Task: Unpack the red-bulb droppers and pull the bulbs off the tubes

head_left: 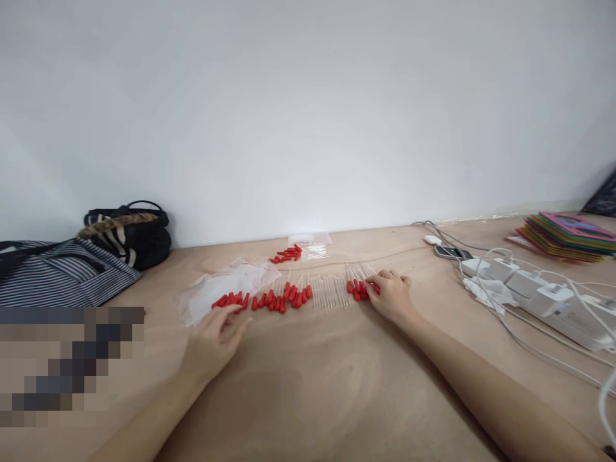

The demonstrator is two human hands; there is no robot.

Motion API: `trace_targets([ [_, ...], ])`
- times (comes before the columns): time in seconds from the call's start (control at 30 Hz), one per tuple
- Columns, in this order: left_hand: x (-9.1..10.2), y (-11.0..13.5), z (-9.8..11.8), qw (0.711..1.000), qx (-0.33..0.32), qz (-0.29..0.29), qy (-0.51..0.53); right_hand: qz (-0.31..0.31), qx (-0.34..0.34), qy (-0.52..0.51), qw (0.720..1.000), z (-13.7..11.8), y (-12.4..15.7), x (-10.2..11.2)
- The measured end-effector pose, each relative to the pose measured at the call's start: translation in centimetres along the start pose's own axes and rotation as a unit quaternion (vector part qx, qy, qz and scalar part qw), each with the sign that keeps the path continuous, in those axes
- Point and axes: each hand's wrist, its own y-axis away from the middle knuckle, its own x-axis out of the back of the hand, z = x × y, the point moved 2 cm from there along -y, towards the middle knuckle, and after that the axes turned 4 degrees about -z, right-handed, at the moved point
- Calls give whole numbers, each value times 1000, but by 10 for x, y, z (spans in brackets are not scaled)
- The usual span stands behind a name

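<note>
The row of thin clear tubes [330, 293] on the counter [308, 385] is used as the datum. Immediately right of the row, a cluster of red-bulbed tubes [357, 289] is touched at its bulbs by the fingertips of the right hand [394, 296]; whether a bulb is pinched in that grip cannot be determined, since the contact is partly hidden. Left of the row, a longer line of red bulbs [270, 300] is laid out, and at its far left end the fingers of the left hand [214, 340] are placed against the bulbs, with the grip relaxed and the thumb held apart. Plastic bags [226, 282] are spread left of the row, partly beneath the bulbs. For sound handling, contact should be made at the red bulbs rather than at the slender tubes, which are likely to roll or cross. Light pressure is advised, with pieces kept parallel to the row. The wrists should be kept clear of the row, and the bags should not be dragged, as neighbouring pieces could be displaced.
</note>
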Motion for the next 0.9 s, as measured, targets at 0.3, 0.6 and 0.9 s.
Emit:
trace_targets([
  [0.3,-44,6,74,967,-196,-112,121,-32,7,18,999,-13,-2,-3],
  [0.6,-49,2,81,960,-209,-129,138,37,65,41,996,-14,-5,-10],
  [0.9,-51,-8,78,935,13,-188,302,246,254,-24,935,-69,27,15],
])
